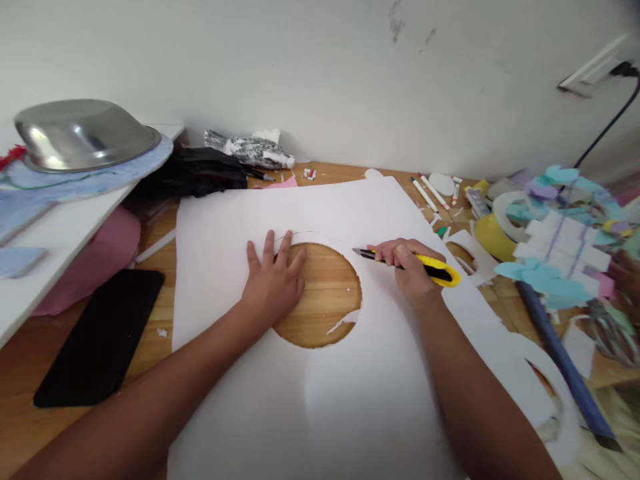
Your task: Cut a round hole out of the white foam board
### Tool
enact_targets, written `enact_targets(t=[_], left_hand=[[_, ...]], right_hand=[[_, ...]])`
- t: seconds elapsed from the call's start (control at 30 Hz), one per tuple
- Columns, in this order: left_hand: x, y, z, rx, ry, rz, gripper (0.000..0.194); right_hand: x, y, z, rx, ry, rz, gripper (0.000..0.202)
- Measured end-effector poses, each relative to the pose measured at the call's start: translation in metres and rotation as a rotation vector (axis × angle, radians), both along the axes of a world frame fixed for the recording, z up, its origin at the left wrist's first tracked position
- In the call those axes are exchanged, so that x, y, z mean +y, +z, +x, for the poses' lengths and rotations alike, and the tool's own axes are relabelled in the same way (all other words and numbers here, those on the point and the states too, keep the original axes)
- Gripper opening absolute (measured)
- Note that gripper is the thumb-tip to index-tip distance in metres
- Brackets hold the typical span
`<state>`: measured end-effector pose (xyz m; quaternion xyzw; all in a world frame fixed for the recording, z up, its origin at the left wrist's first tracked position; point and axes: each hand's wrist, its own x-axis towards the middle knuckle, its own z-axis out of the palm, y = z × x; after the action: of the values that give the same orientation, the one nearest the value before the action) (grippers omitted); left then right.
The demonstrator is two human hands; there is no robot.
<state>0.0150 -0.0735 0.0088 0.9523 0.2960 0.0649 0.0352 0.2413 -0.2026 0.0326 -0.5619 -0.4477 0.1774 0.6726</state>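
Single head-worn view, facing forward and down over the wooden tabletop (pixel 163 308).
Looking from above the six o'clock side toward the wall (pixel 320 80) at twelve; near enough to catch the left hand (pixel 275 280) and right hand (pixel 415 273) whole around mid-picture, yet wide enough to reach the white shelf (pixel 75 227) at nine and the wall socket (pixel 595 72) at two.

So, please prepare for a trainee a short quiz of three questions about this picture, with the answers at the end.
1. What does the right hand hold?
2. True or false: the left hand grips the metal bowl.
3. Which shape has the opening in the white sheet? A) square B) round C) triangular

Key:
1. A yellow-and-black cutter.
2. False; its fingers are spread beside the opening.
3. B.
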Motion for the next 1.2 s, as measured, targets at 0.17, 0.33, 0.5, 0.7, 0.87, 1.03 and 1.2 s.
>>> enact_targets(t=[0.17, 0.33, 0.5, 0.7, 0.87, 1.03, 1.2], left_hand=[[0.000, 0.000, 0.000, 0.019, 0.005, 0.006, 0.055], [0.000, 0.001, 0.001, 0.019, 0.002, 0.012, 0.055], [0.000, 0.001, 0.001, 0.008, 0.001, 0.010, 0.055], [0.001, 0.000, 0.002, 0.015, 0.001, 0.018, 0.055], [0.000, 0.000, 0.001, 0.009, 0.006, 0.013, 0.055], [0.000, 0.000, 0.001, 0.005, 0.005, 0.012, 0.055], [0.000, 0.000, 0.002, 0.004, 0.002, 0.016, 0.054]], right_hand=[[-0.002, 0.000, 0.001, 0.053, -0.002, 0.024, 0.033], [-0.002, 0.003, -0.004, 0.015, -0.044, 0.023, 0.033], [-0.004, 0.006, -0.010, 0.032, -0.102, 0.027, 0.034], [-0.003, 0.010, -0.019, 0.106, -0.181, 0.005, 0.035], [-0.002, 0.018, -0.033, 0.055, -0.234, 0.011, 0.036], [-0.001, 0.021, -0.038, 0.038, -0.279, 0.015, 0.035], [-0.001, 0.021, -0.039, 0.066, -0.293, 0.017, 0.035]])
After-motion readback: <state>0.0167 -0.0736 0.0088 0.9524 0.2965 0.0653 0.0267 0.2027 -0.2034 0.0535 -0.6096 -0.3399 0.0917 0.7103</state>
